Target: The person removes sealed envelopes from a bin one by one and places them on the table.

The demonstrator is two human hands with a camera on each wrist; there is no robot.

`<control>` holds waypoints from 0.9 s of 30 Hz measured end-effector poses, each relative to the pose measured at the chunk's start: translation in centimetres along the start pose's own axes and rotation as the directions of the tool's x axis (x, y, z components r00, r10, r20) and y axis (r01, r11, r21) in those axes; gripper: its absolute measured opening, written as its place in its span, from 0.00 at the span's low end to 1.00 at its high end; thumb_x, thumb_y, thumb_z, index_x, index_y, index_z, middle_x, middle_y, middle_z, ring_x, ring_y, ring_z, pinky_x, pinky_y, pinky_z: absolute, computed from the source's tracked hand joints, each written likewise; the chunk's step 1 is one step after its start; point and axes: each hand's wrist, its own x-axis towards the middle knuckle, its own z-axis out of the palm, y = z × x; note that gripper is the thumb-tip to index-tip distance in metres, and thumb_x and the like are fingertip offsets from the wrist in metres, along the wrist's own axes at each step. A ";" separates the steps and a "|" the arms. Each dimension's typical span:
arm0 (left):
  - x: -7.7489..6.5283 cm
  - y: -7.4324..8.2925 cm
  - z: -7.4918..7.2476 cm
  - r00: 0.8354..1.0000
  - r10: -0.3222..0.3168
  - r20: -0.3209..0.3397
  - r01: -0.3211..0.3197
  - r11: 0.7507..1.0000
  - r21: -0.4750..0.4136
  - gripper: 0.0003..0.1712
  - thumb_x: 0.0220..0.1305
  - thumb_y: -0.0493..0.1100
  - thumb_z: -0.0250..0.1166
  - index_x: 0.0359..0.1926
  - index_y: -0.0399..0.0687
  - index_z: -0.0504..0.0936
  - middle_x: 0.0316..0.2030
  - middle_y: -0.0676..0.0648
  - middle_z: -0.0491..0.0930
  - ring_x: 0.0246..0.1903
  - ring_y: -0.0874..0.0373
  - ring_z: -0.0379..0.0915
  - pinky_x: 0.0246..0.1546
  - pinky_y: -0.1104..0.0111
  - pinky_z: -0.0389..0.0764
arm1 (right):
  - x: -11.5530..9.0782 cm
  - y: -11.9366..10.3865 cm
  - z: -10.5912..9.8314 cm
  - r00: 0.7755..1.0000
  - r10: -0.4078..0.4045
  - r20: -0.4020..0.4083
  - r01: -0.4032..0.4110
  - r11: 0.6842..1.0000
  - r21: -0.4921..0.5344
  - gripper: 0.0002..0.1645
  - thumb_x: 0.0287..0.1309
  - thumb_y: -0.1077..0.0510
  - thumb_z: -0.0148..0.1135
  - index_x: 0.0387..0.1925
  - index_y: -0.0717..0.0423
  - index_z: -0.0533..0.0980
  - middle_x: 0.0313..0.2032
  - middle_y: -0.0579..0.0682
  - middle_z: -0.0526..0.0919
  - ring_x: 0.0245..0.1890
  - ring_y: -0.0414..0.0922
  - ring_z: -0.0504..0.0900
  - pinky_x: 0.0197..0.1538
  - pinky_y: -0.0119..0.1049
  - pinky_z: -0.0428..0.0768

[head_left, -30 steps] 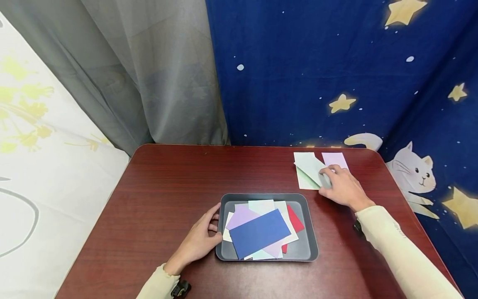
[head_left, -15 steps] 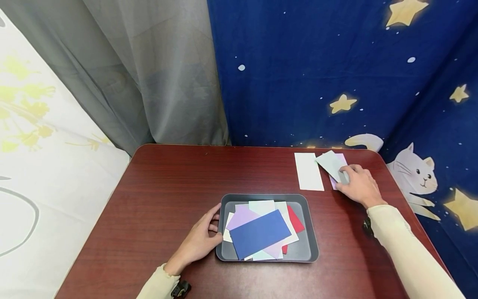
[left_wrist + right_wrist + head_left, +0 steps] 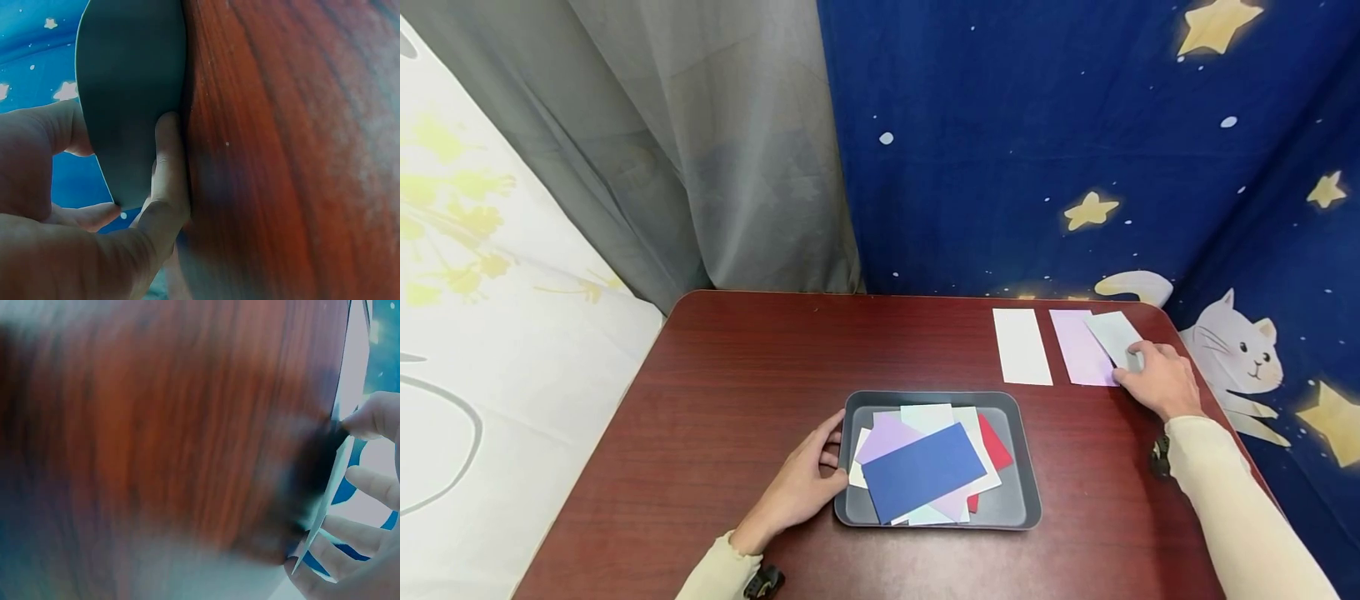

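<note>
In the head view, my left hand point(image 3: 801, 483) holds the left side of a dark grey tray point(image 3: 1028, 467), with thumb and fingers at its rim. The left wrist view shows those fingers against the tray's wall point(image 3: 131, 75). At the table's far right, my right hand point(image 3: 1163, 382) pinches a pale greenish card point(image 3: 1116, 335) between thumb and fingers. This card overlaps the right edge of a lilac card point(image 3: 1081, 350) on the table. Left of that lies a white card point(image 3: 1022, 346). Seen edge-on in the right wrist view, the pinched card point(image 3: 326, 497) slants across the fingers.
Several overlapping cards lie in the tray: a blue card point(image 3: 925, 473) on top, with lilac, pale green, white and red point(image 3: 992, 442) ones under it. The reddish-brown table point(image 3: 760, 367) backs onto grey point(image 3: 760, 167) and starry blue point(image 3: 1000, 167) curtains.
My right hand has carried the pale greenish card rightward, off the white card and across the lilac one, leaving both on the table. My left hand and the tray stay put.
</note>
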 end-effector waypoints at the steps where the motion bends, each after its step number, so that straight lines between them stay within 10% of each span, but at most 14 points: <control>1: 0.0 0.0 0.0 1.000 0.000 0.002 0.000 1.000 0.001 0.48 0.53 0.32 0.60 0.76 0.54 0.58 0.54 0.46 0.73 0.39 0.58 0.76 0.42 0.67 0.78 | 0.0 0.2 0.0 1.000 0.011 -0.001 -0.011 1.000 0.004 0.38 0.59 0.44 0.63 0.61 0.64 0.66 0.62 0.77 0.58 0.56 0.76 0.58 0.54 0.74 0.61; 27: -0.1 -0.1 0.1 1.000 -0.006 0.011 0.006 1.000 -0.002 0.48 0.54 0.32 0.60 0.77 0.55 0.56 0.55 0.46 0.73 0.39 0.58 0.76 0.42 0.68 0.78 | -0.3 1.0 -0.5 0.999 0.051 -0.014 -0.051 0.999 -0.011 0.37 0.64 0.38 0.55 0.59 0.65 0.68 0.62 0.75 0.57 0.57 0.74 0.54 0.55 0.72 0.60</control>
